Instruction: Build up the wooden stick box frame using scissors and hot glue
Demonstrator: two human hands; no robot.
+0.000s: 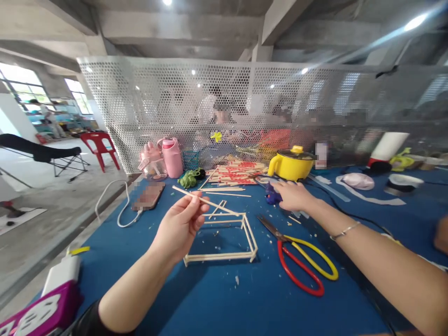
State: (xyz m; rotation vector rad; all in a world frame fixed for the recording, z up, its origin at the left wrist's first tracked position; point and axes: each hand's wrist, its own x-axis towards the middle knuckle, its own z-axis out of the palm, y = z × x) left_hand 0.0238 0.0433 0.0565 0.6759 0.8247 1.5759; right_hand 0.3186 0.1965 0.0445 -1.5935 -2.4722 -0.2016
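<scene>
While in left grip (182, 221), plain stick (215, 204)

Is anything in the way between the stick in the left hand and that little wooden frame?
Nothing visible: the left hand holds the stick with one end appearing at the far right corner of the wooden frame. Whether they touch, I can't tell.

A ceiling lamp (416, 22) streaks glare, windows (26, 85) bleach white, edges stretch.
</scene>
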